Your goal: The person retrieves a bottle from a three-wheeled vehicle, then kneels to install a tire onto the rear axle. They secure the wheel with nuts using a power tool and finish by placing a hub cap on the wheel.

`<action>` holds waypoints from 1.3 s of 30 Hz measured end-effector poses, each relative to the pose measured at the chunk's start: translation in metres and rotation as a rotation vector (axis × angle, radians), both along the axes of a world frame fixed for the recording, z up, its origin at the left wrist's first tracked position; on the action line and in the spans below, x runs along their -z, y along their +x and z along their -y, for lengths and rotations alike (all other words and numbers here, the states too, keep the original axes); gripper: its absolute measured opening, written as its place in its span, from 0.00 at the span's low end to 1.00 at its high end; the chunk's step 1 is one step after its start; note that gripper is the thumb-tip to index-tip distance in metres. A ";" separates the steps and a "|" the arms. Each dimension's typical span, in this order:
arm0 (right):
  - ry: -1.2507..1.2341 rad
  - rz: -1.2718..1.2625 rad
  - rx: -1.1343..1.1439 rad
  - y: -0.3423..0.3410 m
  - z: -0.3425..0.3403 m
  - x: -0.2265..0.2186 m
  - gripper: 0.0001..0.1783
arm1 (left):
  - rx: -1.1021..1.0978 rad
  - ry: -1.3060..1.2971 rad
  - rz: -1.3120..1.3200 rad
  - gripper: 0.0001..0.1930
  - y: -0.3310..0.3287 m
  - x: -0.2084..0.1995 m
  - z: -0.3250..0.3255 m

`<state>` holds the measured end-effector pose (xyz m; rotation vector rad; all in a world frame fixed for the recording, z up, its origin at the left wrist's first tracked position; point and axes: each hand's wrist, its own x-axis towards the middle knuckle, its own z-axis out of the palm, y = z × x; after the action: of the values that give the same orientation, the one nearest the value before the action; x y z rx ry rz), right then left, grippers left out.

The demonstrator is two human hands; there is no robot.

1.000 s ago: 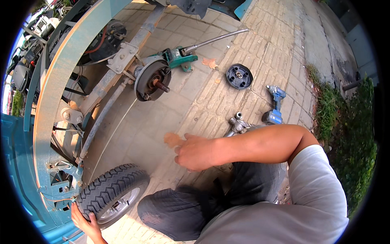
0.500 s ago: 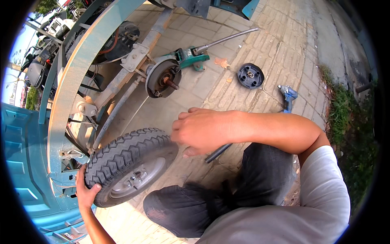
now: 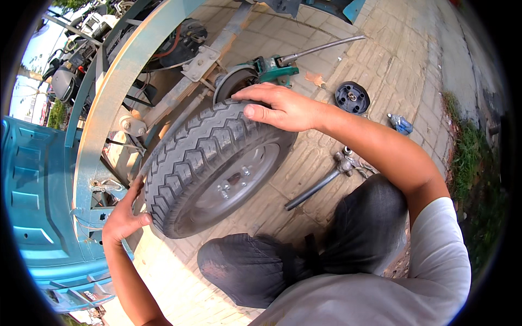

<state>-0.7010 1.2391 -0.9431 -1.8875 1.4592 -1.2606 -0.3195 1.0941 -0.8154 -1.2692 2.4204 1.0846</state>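
Observation:
A wheel [image 3: 198, 149] with a black, chunky-treaded tyre and a silver rim leans in front of me, held between both hands. My left hand [image 3: 126, 217] grips the tyre's lower left side, thumb toward its near sidewall. On the upper right of the tread lies my right hand [image 3: 280, 107], with its thumb and fingers against the rubber. Just beyond the tyre is a brake assembly [image 3: 237, 82] on the axle, partly hidden by the wheel and the hand; its threaded shaft end does not show.
A green floor jack [image 3: 269, 68] with a long handle stands behind the brake assembly. On the paving to the right lie a black drum [image 3: 352, 99], a blue power tool [image 3: 401, 124] and a metal bar tool [image 3: 315, 187]. A blue vehicle frame [image 3: 117, 65] runs along the left.
The wheel has come up and forward, closer to the brake assembly, and now covers part of it. My right hand has moved farther up onto the tread. The bar tool shows more fully.

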 end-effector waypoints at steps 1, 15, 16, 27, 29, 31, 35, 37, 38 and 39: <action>0.030 -0.045 0.052 -0.010 0.002 0.007 0.33 | -0.045 0.090 -0.028 0.74 0.003 0.012 -0.005; 0.375 0.564 0.528 -0.141 -0.061 0.089 0.34 | -0.005 -0.186 -0.441 0.71 -0.082 0.085 -0.009; 0.363 0.603 0.532 -0.147 -0.063 0.098 0.34 | -0.028 -0.124 -0.515 0.63 -0.071 0.102 -0.001; 0.340 1.101 0.401 -0.188 -0.037 0.157 0.40 | -0.390 0.062 -0.754 0.40 -0.081 0.148 0.035; 0.398 1.241 0.455 -0.199 -0.050 0.167 0.42 | -0.403 0.078 -0.814 0.41 -0.088 0.151 0.025; 0.426 1.368 0.474 -0.214 -0.063 0.178 0.43 | -0.386 0.132 -0.807 0.40 -0.080 0.163 0.029; 0.401 1.622 0.320 -0.208 -0.047 0.171 0.37 | -0.657 0.448 -0.742 0.37 -0.034 0.250 0.041; 0.392 1.586 0.314 -0.232 -0.062 0.211 0.32 | -0.745 0.748 -0.881 0.37 -0.037 0.311 0.031; 0.385 1.567 0.282 -0.243 -0.058 0.224 0.30 | -0.769 0.846 -1.004 0.37 -0.028 0.350 0.030; 0.363 1.575 0.109 -0.246 -0.063 0.227 0.25 | -0.817 0.891 -1.091 0.37 -0.032 0.365 0.020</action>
<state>-0.9466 1.3021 -1.1704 -0.2034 0.7300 -1.6607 -0.3512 1.0743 -1.1809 -1.4652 1.2049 3.2188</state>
